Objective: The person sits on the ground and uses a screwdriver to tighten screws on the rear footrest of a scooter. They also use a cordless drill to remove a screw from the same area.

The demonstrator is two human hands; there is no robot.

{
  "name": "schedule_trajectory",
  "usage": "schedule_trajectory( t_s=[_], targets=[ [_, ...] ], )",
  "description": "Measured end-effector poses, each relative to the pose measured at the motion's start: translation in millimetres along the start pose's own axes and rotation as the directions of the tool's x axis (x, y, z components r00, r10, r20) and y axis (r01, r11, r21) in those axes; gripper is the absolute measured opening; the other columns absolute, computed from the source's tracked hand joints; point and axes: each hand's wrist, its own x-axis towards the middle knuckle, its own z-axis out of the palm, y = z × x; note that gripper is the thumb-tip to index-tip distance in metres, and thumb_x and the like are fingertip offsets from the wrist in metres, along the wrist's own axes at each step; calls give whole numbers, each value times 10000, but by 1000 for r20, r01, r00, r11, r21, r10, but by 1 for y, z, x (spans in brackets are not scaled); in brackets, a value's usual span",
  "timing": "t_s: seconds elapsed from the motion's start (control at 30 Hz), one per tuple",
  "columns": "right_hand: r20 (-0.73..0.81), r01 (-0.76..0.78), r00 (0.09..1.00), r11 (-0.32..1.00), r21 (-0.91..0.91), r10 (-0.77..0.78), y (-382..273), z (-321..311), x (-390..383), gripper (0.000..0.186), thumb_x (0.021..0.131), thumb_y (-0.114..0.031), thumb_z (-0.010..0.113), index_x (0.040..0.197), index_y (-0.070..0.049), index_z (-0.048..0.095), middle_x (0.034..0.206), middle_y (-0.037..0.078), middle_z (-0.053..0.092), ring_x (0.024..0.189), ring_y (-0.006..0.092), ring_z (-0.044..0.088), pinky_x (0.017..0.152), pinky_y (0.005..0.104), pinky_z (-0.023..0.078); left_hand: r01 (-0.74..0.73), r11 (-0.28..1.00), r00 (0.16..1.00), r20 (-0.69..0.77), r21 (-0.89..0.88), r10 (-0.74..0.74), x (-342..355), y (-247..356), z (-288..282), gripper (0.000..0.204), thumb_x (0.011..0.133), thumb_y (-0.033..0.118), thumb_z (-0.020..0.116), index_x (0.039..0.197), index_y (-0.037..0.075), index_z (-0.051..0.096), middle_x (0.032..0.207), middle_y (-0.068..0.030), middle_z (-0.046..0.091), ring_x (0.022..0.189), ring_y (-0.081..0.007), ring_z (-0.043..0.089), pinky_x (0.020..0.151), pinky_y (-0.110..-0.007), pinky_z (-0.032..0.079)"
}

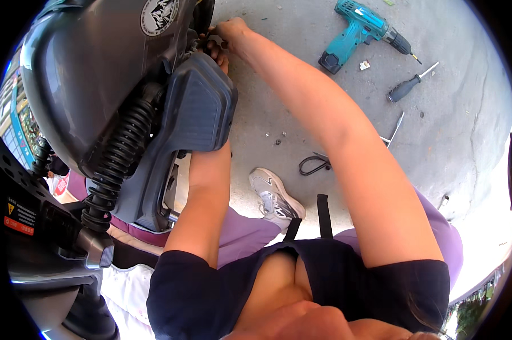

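A dark grey scooter (86,62) fills the left, with a black coiled shock absorber (123,147) and a boxy plastic housing (199,105) beside it. My left arm passes under the housing; my left hand (215,52) shows at its upper end, fingers bent among small mechanical parts. My right hand (231,33) is beside it at the same gap, fingers curled against the parts. What either hand holds is hidden or too small to make out.
On the concrete ground (449,130) lie a teal cordless drill (352,39), a dark-handled screwdriver (406,88), a metal tool (396,127) behind my arm, a black looped item (310,164) and small bits. My shoe (273,195) is below the housing.
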Motion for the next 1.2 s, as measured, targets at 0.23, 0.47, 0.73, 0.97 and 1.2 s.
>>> schedule_trajectory(
  t_s=[0.23,0.47,0.73,0.97,1.2],
  targets=[
    [808,812,582,118,-572,-88,95,-99,-66,204,757,-178,639,889,-23,631,834,197,649,846,383,630,732,471,492,72,995,984,170,-75,-58,24,1,-20,165,933,200,569,1042,76,574,712,-83,478,524,-143,418,420,-270,287],
    [852,850,521,-128,-511,61,207,-132,-133,160,759,-64,589,883,30,625,919,195,634,769,342,659,689,430,541,172,985,945,279,28,-173,20,9,-15,160,934,197,570,1046,82,571,716,-78,474,510,-141,410,416,-258,295],
    [880,915,360,-301,-269,309,194,-125,-118,179,735,-59,611,892,26,626,801,224,643,801,376,661,635,443,534,129,991,987,104,-38,-125,22,7,-19,150,957,171,530,1078,87,553,754,-72,466,532,-136,427,414,-247,311],
    [595,727,687,420,-543,-418,24,-86,-21,146,799,-13,603,940,21,618,860,154,681,786,278,663,721,356,521,191,981,937,299,-6,-181,15,10,-21,158,960,187,533,1086,94,552,755,-59,464,534,-130,423,420,-245,309],
    [467,657,739,672,-341,-485,-6,-35,33,211,834,63,563,1017,15,656,936,91,695,857,164,654,795,310,536,179,977,966,167,115,-197,10,17,-23,200,992,256,471,1138,134,534,781,-47,467,582,-144,438,439,-252,324]
  ],
)
